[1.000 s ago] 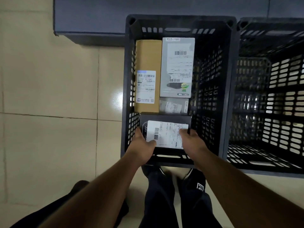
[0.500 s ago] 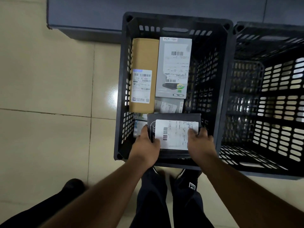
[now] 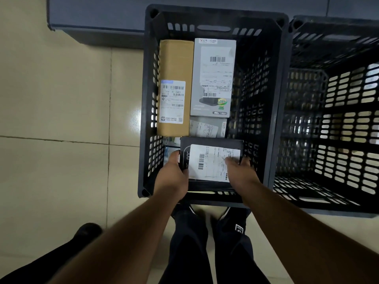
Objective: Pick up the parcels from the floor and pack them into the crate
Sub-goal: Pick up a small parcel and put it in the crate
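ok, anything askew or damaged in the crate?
Nothing stands out. The brown box and grey box lie flat side by side in the crate; both hands, left and right, grip the black box.

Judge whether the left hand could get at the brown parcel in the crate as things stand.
Probably yes, once freed: the brown parcel lies uncovered along the crate's left wall, just beyond the left hand, which now grips the black parcel.
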A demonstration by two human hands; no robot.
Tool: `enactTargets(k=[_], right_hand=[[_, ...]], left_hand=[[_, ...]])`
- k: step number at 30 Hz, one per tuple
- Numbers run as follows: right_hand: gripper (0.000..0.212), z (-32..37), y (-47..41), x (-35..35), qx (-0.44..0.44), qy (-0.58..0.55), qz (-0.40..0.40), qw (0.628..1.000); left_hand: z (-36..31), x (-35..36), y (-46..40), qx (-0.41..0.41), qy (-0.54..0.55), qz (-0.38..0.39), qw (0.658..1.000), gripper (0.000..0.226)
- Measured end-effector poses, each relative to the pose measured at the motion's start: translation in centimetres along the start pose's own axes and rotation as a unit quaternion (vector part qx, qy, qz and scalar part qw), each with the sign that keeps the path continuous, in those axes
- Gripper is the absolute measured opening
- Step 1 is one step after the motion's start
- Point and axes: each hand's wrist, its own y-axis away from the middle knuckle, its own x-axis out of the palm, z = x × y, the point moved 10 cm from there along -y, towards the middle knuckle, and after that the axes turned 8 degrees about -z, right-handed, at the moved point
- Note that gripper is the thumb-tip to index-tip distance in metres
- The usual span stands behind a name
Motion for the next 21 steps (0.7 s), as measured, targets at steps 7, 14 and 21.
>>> enactTargets(k=[7, 14, 21], right_hand=[[0.069, -0.5, -1.2, 1.7, 0.006, -0.152, -0.008, 0.988], [0.067, -0.4, -2.5, 4.2, 0.023, -0.179, 0.054, 0.982], [0.086, 1.0, -3.9, 8.3, 0.015, -0.142, 0.102, 0.984]], left_hand=[[0.7, 1.1, -1.1, -0.007, -0.012, -0.012, 1.0, 0.057], [2.5, 1.8, -4.5, -0.049, -0.051, -0.025, 0.997, 0.06], [3.6, 1.4, -4.8, -0.055, -0.113, -0.052, 0.991, 0.083]])
